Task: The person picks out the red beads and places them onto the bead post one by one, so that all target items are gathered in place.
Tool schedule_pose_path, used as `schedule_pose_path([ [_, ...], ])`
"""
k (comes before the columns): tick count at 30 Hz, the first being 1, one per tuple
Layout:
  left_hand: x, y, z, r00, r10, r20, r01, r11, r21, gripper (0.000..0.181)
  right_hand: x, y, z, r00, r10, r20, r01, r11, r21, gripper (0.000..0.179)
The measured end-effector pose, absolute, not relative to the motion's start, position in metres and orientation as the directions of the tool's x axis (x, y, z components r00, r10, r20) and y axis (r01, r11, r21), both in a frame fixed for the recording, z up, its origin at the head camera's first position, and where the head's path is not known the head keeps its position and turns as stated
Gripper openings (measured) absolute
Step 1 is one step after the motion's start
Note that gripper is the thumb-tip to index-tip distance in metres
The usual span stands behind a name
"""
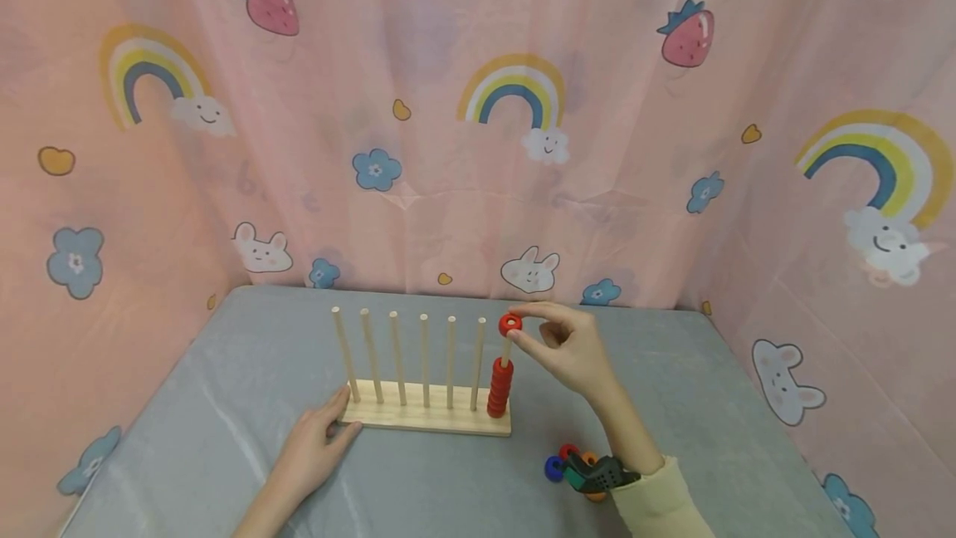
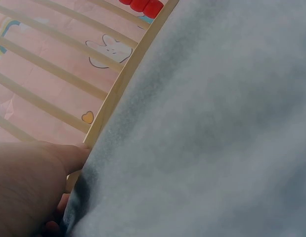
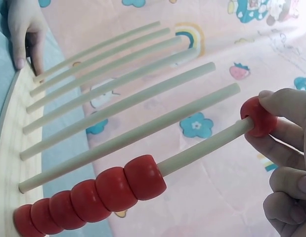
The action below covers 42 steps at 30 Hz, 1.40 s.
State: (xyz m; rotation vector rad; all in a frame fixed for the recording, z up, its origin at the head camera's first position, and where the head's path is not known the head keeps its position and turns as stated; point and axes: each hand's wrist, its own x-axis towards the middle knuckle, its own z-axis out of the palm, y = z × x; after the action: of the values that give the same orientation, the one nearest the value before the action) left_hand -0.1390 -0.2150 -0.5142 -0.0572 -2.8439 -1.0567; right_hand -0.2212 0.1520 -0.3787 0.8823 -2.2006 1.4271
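A wooden base point(image 1: 418, 418) carries a row of several upright pegs point(image 1: 425, 359). On the rightmost peg sits a stack of red beads point(image 1: 499, 388). My right hand point(image 1: 571, 347) pinches one more red bead point(image 3: 259, 116) between thumb and fingers, at the top of that same peg; the peg's tip is inside the bead's hole in the right wrist view. The left hand point(image 1: 309, 447) grips the left end of the base, its thumb on the near edge in the head view. In the left wrist view its other fingers are mostly hidden.
Loose beads lie on the grey tabletop point(image 1: 418, 488) under the right wrist: a blue bead point(image 1: 553, 468), a red bead point(image 1: 569, 452) and orange ones point(image 1: 591, 458), partly covered by the dark wrist strap point(image 1: 597, 473). A pink printed curtain point(image 1: 448, 214) stands behind the table.
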Motion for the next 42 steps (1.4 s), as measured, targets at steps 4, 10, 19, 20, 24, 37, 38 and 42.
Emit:
schedule_pose_path([
  [4,-0.1390,-0.2150,-0.5142,-0.993,-0.001,0.115,0.074,0.761,0.645,0.067,-0.2208,0.1520,-0.3794,-0.739,-0.301,0.603,-0.673,0.291,-0.680,0.026],
  [10,-0.1389,-0.2147,-0.5141,-0.993,-0.002,0.117,0.075,0.758,0.648,0.067,-0.2200,0.1520,-0.3806,-0.739,-0.298,0.604,-0.673,0.292,-0.680,0.027],
  [19,-0.1389,-0.2152,-0.5166,-0.993,-0.005,0.115,0.072,0.758,0.649,0.067,-0.2190,0.1521,-0.3818,-0.737,-0.301,0.606,-0.676,0.290,-0.678,0.027],
  [20,-0.1389,-0.2152,-0.5168,-0.993,-0.006,0.115,0.071,0.757,0.650,0.068,-0.2190,0.1521,-0.3818,-0.737,-0.302,0.605,-0.676,0.288,-0.679,0.027],
  [24,-0.1390,-0.2149,-0.5164,-0.993,-0.006,0.115,0.071,0.753,0.654,0.067,-0.2194,0.1522,-0.3822,-0.736,-0.303,0.606,-0.676,0.284,-0.679,0.027],
  [37,-0.1391,-0.2143,-0.5151,-0.994,-0.006,0.113,0.069,0.757,0.650,0.067,-0.2199,0.1530,-0.3832,-0.730,-0.301,0.613,-0.683,0.283,-0.674,0.028],
  [38,-0.1391,-0.2144,-0.5152,-0.994,-0.008,0.112,0.067,0.757,0.650,0.067,-0.2196,0.1530,-0.3830,-0.731,-0.301,0.613,-0.682,0.285,-0.673,0.028],
  [42,-0.1389,-0.2146,-0.5153,-0.994,-0.013,0.110,0.063,0.754,0.653,0.067,-0.2188,0.1526,-0.3823,-0.732,-0.300,0.612,-0.681,0.288,-0.673,0.028],
])
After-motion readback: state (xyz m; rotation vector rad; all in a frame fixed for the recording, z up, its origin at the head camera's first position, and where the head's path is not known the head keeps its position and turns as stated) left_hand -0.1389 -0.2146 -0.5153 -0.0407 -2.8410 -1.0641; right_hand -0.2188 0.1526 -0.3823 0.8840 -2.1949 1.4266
